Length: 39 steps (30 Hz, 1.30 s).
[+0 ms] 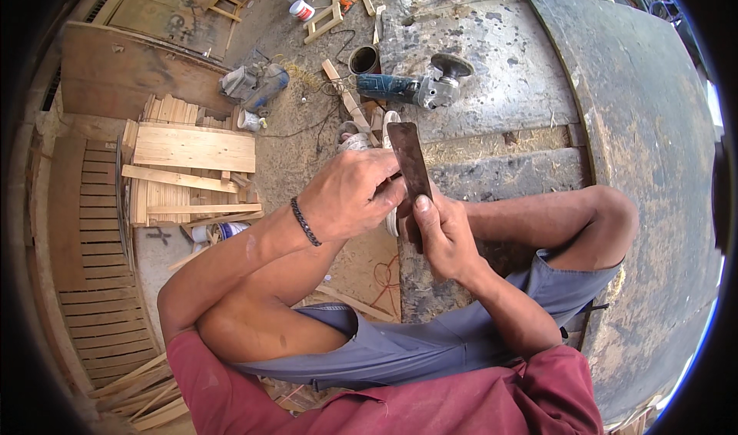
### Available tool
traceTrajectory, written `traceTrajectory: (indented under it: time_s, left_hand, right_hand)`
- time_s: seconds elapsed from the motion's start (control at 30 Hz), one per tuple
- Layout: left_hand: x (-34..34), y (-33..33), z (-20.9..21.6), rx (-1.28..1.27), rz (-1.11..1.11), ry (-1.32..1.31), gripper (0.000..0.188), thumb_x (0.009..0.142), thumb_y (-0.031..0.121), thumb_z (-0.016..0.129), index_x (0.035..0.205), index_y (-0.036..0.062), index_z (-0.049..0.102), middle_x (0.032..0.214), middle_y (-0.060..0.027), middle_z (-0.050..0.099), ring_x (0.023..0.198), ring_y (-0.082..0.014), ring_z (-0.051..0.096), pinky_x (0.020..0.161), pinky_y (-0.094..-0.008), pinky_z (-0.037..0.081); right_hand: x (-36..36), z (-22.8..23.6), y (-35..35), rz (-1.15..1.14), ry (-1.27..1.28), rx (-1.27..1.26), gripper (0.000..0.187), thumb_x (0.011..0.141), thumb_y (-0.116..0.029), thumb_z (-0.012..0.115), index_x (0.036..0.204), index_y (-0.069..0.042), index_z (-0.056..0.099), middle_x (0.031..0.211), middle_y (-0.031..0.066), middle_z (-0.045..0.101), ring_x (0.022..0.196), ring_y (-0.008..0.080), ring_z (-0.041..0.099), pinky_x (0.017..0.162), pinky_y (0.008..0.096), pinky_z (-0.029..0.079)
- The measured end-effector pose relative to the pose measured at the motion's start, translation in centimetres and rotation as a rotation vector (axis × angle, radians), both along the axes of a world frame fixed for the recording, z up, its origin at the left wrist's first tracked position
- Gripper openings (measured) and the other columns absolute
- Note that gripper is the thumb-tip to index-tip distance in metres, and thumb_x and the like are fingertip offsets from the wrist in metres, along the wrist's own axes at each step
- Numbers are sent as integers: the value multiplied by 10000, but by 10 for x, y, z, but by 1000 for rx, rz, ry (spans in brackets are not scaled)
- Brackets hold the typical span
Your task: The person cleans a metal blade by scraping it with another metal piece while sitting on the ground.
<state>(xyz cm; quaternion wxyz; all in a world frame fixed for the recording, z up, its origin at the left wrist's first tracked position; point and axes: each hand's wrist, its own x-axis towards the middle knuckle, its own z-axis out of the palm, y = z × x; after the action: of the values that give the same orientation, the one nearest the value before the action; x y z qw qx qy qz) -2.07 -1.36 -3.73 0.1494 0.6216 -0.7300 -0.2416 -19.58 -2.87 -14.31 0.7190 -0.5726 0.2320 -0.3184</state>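
A dark, flat metal blade [410, 154] with rounded corners, resembling a plane iron, stands tilted up in front of me. My right hand [446, 235] grips its lower end, the thumb pressed on its face. At the blade's left edge, my left hand [346, 196] is closed, thumb and fingers pinched together. What those fingers hold is hidden from view. Just beyond the blade, an angle grinder [388, 89] with a blue-green body lies on the worn workbench surface [492, 50], its round disc facing up.
Behind the grinder stands an open dark can [364, 60]. A blue and grey power tool [254, 85] sits on the dusty floor at left, near stacked wooden boards [196, 146]. Farther off are a white tub [301, 10] and a small wooden frame [327, 23]. A dark panel [653, 127] flanks my right.
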Motion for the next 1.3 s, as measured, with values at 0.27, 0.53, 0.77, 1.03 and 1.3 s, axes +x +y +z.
traceTrajectory:
  time_s: [0.27,0.53,0.77,1.03,1.3]
  left_hand:
    - [-5,-1,3,-9,20,59,130,871,66,636,954,-32,656,855,-206,664,773,-375,677,681,-425,534]
    - [0,0,-2,20,8,-22,148,864,59,634,995,-5,660,878,-208,673,802,-392,679,705,-431,545]
    - [0,0,-3,-13,-5,-8,164,855,47,648,1009,-6,660,902,-214,670,805,-411,666,699,-422,543]
    - [-1,0,-1,0,2,8,142,856,50,654,985,-9,662,879,-208,668,810,-414,666,695,-421,542]
    - [-2,-2,1,-13,-7,-5,114,856,59,643,951,-3,657,855,-203,669,788,-394,673,688,-435,538]
  right_hand:
    - [1,-5,-4,-38,-15,54,407,1085,-326,391,904,-33,609,586,55,527,563,196,551,563,354,440]
    - [-4,1,-2,69,80,74,390,1079,-285,387,914,-15,615,781,137,568,741,261,563,719,406,456]
    - [-5,6,-1,101,86,145,399,1080,-290,387,897,-14,610,784,132,554,793,279,551,746,424,446]
    - [-1,0,1,42,62,68,391,1073,-293,395,877,-33,612,731,118,545,782,288,547,741,433,444]
    - [0,-2,-2,-13,18,-20,466,1090,-367,359,908,-29,623,606,68,557,549,192,561,560,353,454]
